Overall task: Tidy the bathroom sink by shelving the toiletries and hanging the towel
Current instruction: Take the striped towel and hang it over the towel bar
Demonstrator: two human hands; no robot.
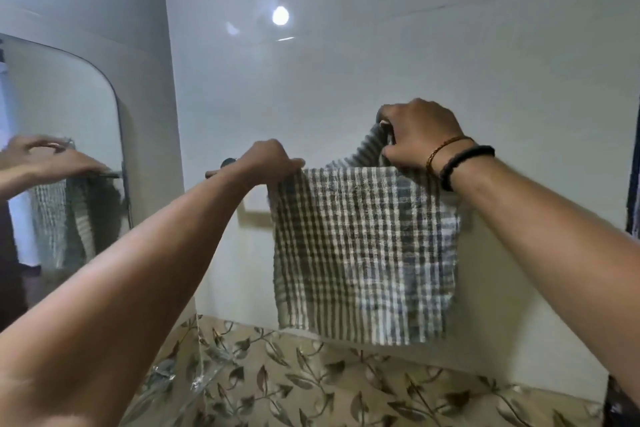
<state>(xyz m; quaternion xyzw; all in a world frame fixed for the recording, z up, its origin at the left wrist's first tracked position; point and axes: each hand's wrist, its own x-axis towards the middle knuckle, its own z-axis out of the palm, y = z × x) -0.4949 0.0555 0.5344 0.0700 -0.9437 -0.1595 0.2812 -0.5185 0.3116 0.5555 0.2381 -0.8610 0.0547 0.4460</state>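
Now, with the left hand (273,159) and right hand (415,135) both pinching the checked towel (363,253) draped over the wall rail (216,172), they should level its top edge before letting go.

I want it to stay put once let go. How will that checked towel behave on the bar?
The checked towel looks thin and floppy: it drapes flat and bunches under the right hand. Probably light, so it may slide off the towel bar if hung unevenly. The left hand pinches its corner easily.
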